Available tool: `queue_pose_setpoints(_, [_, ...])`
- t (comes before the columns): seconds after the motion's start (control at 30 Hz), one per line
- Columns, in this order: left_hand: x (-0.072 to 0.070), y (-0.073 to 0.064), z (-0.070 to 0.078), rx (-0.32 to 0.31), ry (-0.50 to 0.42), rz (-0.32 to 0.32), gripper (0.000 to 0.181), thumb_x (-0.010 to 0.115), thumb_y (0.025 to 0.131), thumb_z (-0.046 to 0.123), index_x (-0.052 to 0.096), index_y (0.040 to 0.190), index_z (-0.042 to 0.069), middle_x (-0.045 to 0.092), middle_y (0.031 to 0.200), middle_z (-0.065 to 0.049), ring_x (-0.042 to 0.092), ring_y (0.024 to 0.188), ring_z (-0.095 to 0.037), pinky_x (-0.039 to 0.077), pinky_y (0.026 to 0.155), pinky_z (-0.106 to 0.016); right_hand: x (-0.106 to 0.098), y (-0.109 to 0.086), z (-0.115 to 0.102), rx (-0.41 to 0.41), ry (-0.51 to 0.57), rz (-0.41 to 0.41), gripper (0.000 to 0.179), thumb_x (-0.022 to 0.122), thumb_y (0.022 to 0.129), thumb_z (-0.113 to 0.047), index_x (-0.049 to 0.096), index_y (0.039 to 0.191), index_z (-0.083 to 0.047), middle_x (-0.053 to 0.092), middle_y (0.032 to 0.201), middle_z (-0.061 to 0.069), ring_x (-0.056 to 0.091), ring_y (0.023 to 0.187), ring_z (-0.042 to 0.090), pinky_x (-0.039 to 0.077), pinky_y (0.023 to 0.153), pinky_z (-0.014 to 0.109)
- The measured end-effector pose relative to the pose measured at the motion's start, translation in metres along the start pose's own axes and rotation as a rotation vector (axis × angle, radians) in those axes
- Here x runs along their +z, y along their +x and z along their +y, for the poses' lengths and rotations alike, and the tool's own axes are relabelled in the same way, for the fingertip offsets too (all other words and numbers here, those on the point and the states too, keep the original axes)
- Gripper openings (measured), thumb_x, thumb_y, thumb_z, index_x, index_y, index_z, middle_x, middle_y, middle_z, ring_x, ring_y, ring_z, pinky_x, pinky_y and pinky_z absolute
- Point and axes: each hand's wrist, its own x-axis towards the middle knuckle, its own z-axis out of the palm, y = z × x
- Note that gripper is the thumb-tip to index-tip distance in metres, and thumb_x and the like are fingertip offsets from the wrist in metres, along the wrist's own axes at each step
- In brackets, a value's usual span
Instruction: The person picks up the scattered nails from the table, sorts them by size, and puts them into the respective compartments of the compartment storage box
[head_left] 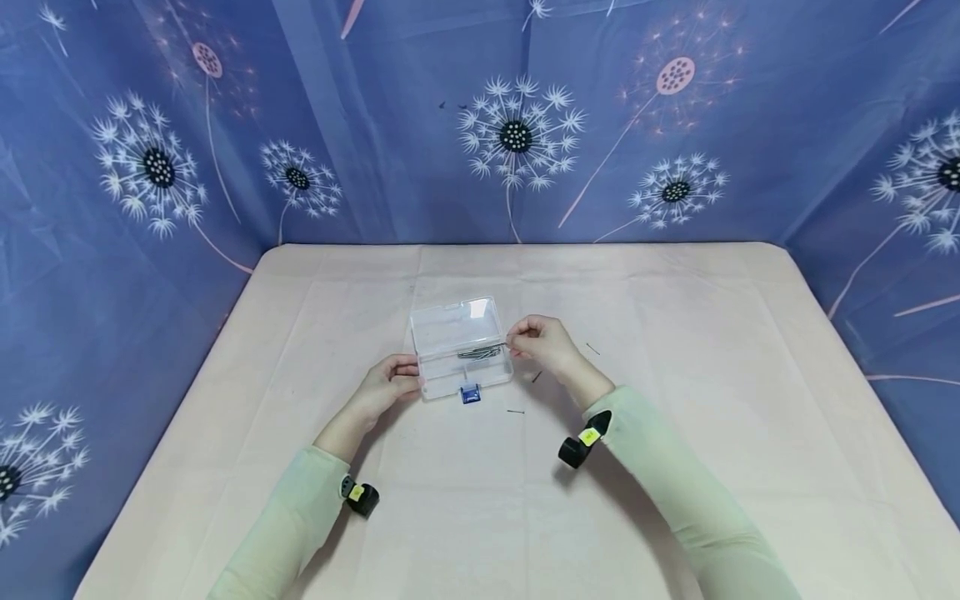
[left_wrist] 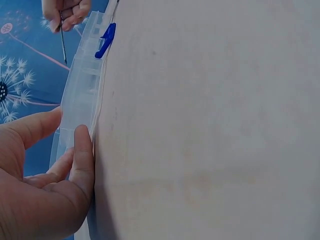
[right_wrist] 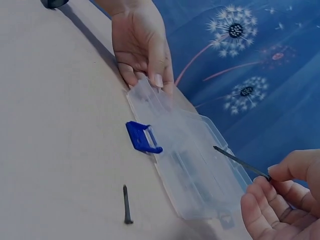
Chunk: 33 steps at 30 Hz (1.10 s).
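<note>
A clear plastic box [head_left: 442,387] sits with its hinged lid [head_left: 450,327] raised at the back and a blue latch [head_left: 470,393] on its front. Several dark nails [head_left: 480,353] lie together in a rear compartment, toward the right. My left hand [head_left: 382,387] holds the box by its left end, thumb on one side and fingertips at the other. Between thumb and fingers, my right hand [head_left: 551,343] pinches one nail [right_wrist: 240,162] by its head end. The nail's pointed end reaches over the box's right side.
Three loose nails lie on the pale tablecloth [head_left: 675,333]: one nail [head_left: 516,411] in front of the box, another [head_left: 537,377] under the right wrist, a third [head_left: 592,348] farther right. A blue dandelion-print curtain [head_left: 397,167] borders the table's back and sides.
</note>
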Motion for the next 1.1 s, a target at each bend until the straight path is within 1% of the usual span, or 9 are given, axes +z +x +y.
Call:
queue_pose_setpoints(0.13, [0.001,0.000,0.000,0.005,-0.002,-0.001,0.049,0.058,0.087,-0.003,0.039,0.132,-0.012,0.052,0.113,-0.017,0.055,0.084,-0.004,0.055,0.076,-0.016,0.008,0.003,-0.003,-0.014,-0.019,-0.005,0.013,0.057,0.088,0.002,0.060,0.097,0.012,0.062,0.078,0.008,0.059,0.067,0.009,0.060,0.070,0.026])
queue_pose_setpoints(0.23, [0.003,0.000,0.001,0.007,0.004,0.000,0.049,0.058,0.087,-0.002,0.040,0.132,-0.012,0.052,0.113,-0.017,0.055,0.083,-0.004,0.055,0.075,-0.016,0.013,0.005,-0.004,-0.019,-0.043,-0.013,0.013,0.057,0.089,0.001,0.060,0.096,0.011,0.063,0.080,0.010,0.059,0.068,0.011,0.060,0.073,0.032])
queue_pose_setpoints(0.4, [0.005,0.000,0.001,0.006,0.000,-0.002,0.049,0.058,0.087,-0.002,0.040,0.132,-0.011,0.053,0.113,-0.018,0.055,0.083,-0.004,0.055,0.075,-0.016,0.017,0.004,-0.005,0.000,-0.087,-0.001,0.011,0.058,0.089,0.000,0.060,0.094,0.010,0.062,0.079,0.009,0.059,0.069,0.013,0.060,0.072,0.035])
queue_pose_setpoints(0.47, [0.005,0.000,0.001,0.008,-0.003,-0.004,0.049,0.058,0.087,-0.003,0.040,0.132,-0.011,0.053,0.113,-0.018,0.055,0.084,-0.004,0.055,0.075,-0.016,0.017,0.003,-0.005,0.007,-0.104,0.008,0.011,0.057,0.089,-0.001,0.061,0.093,0.009,0.062,0.078,0.008,0.059,0.068,0.014,0.059,0.069,0.032])
queue_pose_setpoints(0.63, [0.003,0.001,0.001,0.009,0.003,0.006,0.049,0.058,0.087,-0.003,0.041,0.132,-0.011,0.052,0.114,-0.018,0.054,0.086,-0.006,0.055,0.076,-0.016,0.011,0.001,-0.004,-0.012,-0.117,0.024,0.014,0.053,0.091,-0.001,0.062,0.096,0.008,0.062,0.082,0.011,0.059,0.068,0.015,0.059,0.071,0.034])
queue_pose_setpoints(0.77, [0.003,0.002,0.001,0.009,0.007,0.008,0.049,0.058,0.087,-0.003,0.041,0.132,-0.010,0.052,0.113,-0.017,0.054,0.085,-0.006,0.055,0.076,-0.016,0.002,0.000,-0.001,-0.030,-0.144,0.034,0.014,0.053,0.091,-0.002,0.062,0.097,0.007,0.062,0.085,0.011,0.059,0.072,0.017,0.058,0.071,0.031])
queue_pose_setpoints(0.9, [0.002,0.002,0.001,0.011,0.006,0.011,0.049,0.058,0.087,-0.003,0.041,0.132,-0.011,0.053,0.112,-0.017,0.054,0.084,-0.005,0.054,0.075,-0.015,-0.007,-0.004,0.002,-0.071,-0.260,0.016,0.012,0.057,0.090,-0.005,0.062,0.097,0.004,0.063,0.088,0.012,0.059,0.078,0.020,0.054,0.071,0.026])
queue_pose_setpoints(1.03, [0.001,0.001,-0.001,0.010,0.005,0.013,0.049,0.058,0.087,-0.003,0.041,0.132,-0.012,0.053,0.112,-0.016,0.054,0.083,-0.004,0.054,0.074,-0.014,-0.015,-0.009,0.005,-0.156,-0.416,-0.025,0.013,0.059,0.087,-0.004,0.063,0.097,0.003,0.065,0.090,0.014,0.058,0.083,0.022,0.052,0.075,0.028])
queue_pose_setpoints(1.1, [0.001,0.001,-0.002,0.010,0.004,0.014,0.049,0.058,0.086,-0.003,0.041,0.131,-0.012,0.054,0.111,-0.016,0.054,0.083,-0.004,0.054,0.074,-0.014,-0.020,-0.010,0.007,-0.196,-0.473,-0.064,0.013,0.059,0.086,-0.002,0.064,0.097,0.004,0.065,0.089,0.014,0.059,0.082,0.023,0.052,0.076,0.032])
